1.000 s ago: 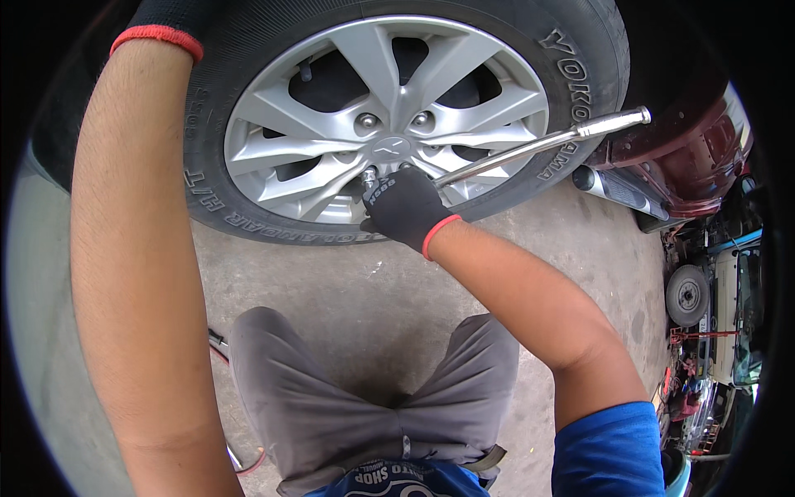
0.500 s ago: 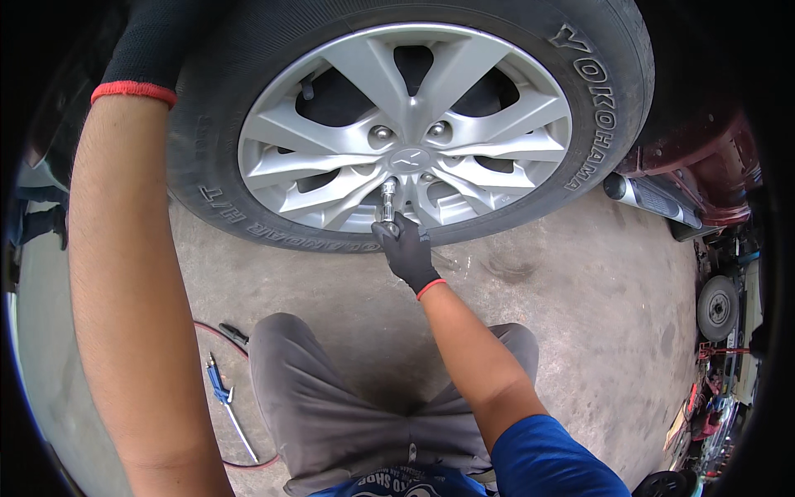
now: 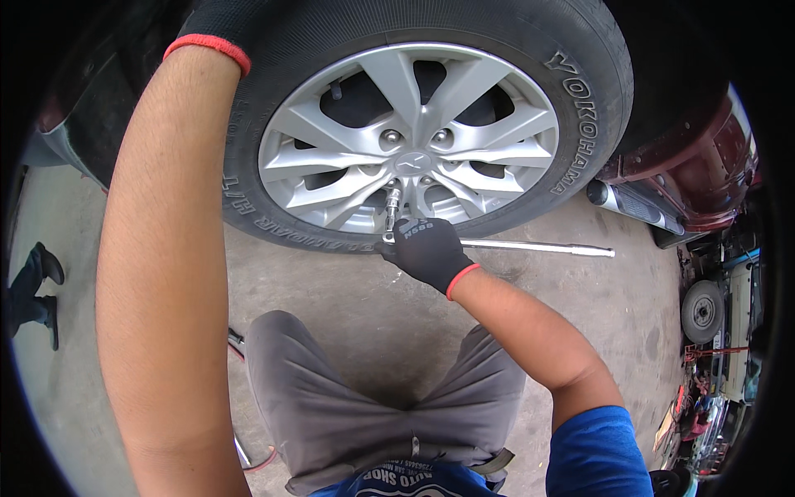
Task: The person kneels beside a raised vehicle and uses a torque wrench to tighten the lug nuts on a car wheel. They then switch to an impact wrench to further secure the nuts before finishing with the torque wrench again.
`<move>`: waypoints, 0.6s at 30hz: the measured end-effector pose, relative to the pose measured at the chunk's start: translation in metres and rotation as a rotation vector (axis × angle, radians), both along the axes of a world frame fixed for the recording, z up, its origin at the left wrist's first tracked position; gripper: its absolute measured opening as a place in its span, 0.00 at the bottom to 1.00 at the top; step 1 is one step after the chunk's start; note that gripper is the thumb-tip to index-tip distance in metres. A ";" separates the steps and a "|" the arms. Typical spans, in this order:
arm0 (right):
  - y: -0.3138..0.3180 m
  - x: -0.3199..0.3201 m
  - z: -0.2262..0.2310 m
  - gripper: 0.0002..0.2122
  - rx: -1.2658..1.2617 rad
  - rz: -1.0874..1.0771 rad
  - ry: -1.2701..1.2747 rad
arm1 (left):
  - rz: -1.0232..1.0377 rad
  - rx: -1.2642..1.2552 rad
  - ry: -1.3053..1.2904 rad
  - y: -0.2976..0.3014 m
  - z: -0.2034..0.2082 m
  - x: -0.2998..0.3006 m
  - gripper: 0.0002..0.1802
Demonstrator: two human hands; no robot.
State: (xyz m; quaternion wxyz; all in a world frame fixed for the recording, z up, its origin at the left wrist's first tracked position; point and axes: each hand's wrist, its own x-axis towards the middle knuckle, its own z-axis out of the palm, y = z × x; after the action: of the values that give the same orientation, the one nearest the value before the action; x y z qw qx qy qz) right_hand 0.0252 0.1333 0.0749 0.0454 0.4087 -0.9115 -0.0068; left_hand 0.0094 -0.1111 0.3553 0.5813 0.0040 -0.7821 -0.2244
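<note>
In front of me stands a black tire (image 3: 592, 108) on a silver alloy wheel (image 3: 331, 132). My right hand (image 3: 426, 248), in a black glove with a red cuff, is closed round the head end of a socket wrench (image 3: 538, 246). Its long chrome handle points right from the hand. From the head, a chrome socket and extension (image 3: 392, 203) reach up to the lower left lug position. Two upper lug nuts (image 3: 391, 138) are exposed. My left hand (image 3: 222, 25), gloved alike, is at the tire's upper left; its fingers are lost in the dark.
Between my knees and the tire lies a concrete floor (image 3: 356, 340). A hose and a metal tube (image 3: 242, 451) are partly hidden behind my left forearm. Another person's legs (image 3: 37, 290) show at far left. At right are a maroon vehicle with a side step (image 3: 638, 207) and a spare wheel (image 3: 704, 312).
The wrench's long handle now shows, stretching right. My right hand has turned, its forearm slanting more from the right. The view has shifted, and my left forearm covers the blue air gun seen before.
</note>
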 end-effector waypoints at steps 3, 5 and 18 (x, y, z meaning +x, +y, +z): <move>-0.009 -0.009 0.027 0.16 0.259 -0.083 -0.029 | 0.008 0.008 -0.015 -0.008 -0.001 -0.004 0.29; -0.019 -0.013 0.035 0.12 0.389 -0.042 -0.002 | -0.001 0.016 -0.044 -0.011 -0.002 -0.007 0.29; -0.077 -0.022 0.027 0.07 0.760 0.153 0.261 | -0.036 0.031 -0.077 -0.011 -0.006 0.004 0.30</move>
State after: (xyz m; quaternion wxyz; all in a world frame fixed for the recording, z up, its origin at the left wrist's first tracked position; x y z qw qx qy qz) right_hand 0.0033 0.0567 0.1024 0.0066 0.4586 -0.7977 -0.3915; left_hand 0.0137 -0.1220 0.3495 0.5466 0.0076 -0.8002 -0.2465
